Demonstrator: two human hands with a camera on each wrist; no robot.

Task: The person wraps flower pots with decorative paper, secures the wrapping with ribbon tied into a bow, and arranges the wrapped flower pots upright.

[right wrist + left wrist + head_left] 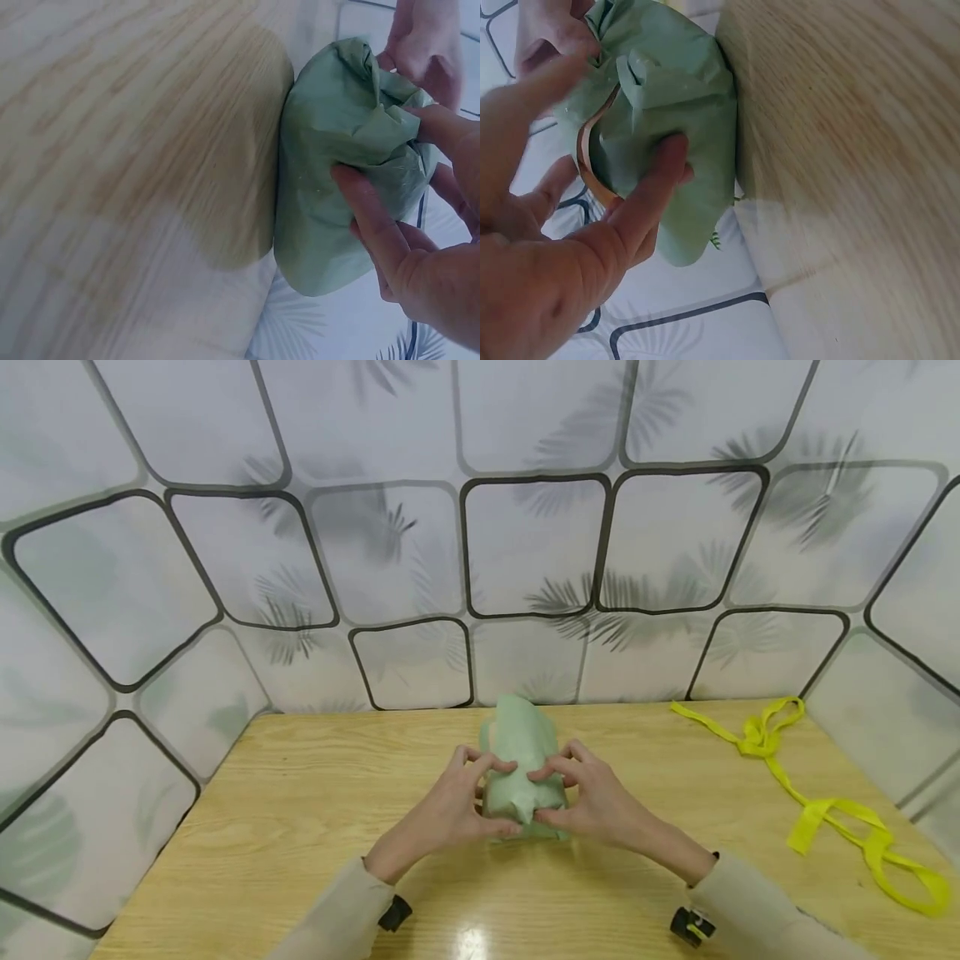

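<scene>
A bundle wrapped in pale green paper (522, 731) sits at the middle of the table, its near end creased and folded. From the left, my left hand (450, 802) grips it with bent fingers along its side and the thumb low at the near end. My right hand (603, 793) holds the opposite side, its fingertips on the paper near the folds. A curved brown edge (585, 161) shows through a gap in the paper in the left wrist view; the rest of the contents is hidden. Crumpled folds top the green paper (322, 187) in the right wrist view.
A knotted yellow ribbon (759, 742) trails along the right side of the wooden table (300, 793). Behind the table and at both sides hangs a pale wall covering (532, 547) with dark rounded squares and leaf prints.
</scene>
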